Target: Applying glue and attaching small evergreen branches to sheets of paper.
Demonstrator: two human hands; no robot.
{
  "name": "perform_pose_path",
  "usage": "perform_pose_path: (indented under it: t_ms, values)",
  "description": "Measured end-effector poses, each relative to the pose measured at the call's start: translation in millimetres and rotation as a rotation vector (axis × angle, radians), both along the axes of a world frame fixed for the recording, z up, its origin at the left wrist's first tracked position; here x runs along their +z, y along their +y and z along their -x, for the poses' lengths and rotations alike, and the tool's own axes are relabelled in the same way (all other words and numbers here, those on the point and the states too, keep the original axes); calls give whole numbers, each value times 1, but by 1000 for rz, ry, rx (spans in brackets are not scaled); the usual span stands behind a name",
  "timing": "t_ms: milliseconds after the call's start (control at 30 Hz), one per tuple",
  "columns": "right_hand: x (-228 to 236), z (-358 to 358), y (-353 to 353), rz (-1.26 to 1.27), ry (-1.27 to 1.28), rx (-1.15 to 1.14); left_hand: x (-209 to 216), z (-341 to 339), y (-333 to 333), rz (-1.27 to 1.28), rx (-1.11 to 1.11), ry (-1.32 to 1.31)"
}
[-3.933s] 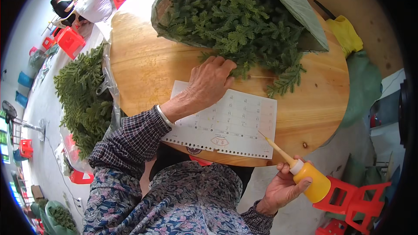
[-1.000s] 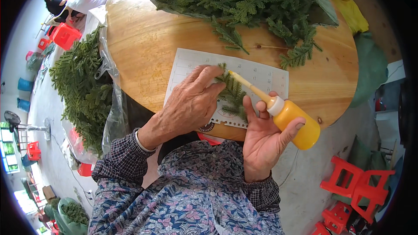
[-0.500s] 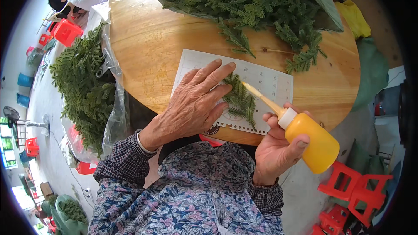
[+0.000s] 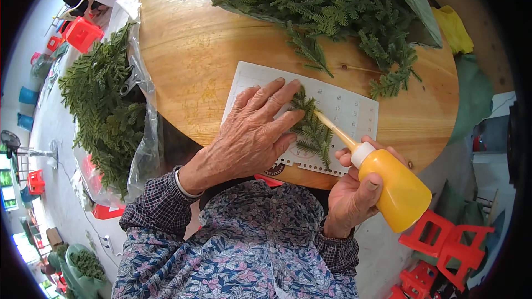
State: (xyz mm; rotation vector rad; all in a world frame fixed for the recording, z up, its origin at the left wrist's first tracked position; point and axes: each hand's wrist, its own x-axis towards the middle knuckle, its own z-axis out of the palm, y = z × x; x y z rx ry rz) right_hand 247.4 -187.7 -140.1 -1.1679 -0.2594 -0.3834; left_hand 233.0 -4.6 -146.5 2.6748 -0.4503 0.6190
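Observation:
A small green artificial fir sprig (image 4: 313, 133) lies on a white printed sheet (image 4: 354, 112) with a row of punched holes along its near edge. My left hand (image 4: 252, 127) rests flat over the sheet with fingers stretched out, index finger and thumb at the sprig's left side; part of the sprig's upper end is hidden by the fingers. In my right hand (image 4: 354, 191) is a yellow squeeze bottle (image 4: 396, 188) with a white collar and a long pale nozzle. It is tilted, the nozzle tip at the sprig's right edge; whether it touches cannot be told.
At the table's far side, an open green bag (image 4: 413, 0) holds a heap of fir sprigs (image 4: 316, 0), some spilling onto the round wooden table (image 4: 183, 72). More fir branches (image 4: 105, 111) fill a clear plastic bag on the left. Red stools (image 4: 443, 238) stand at right.
The nozzle tip has moved slightly down along the sprig's right edge, and the bottle is tilted a little more steeply. My left hand stays in place over the sheet. The whole view has shifted slightly.

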Motion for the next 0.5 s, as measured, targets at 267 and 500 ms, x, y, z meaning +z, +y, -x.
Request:
perform_pose_path:
  t_ms: [267,500]
  values:
    - [0,4,-2,-20,2,-37,1,1,2,98,-7,-35]
    - [-1,7,-9,-41,16,-46,-3,0,4,33,-46,-27]
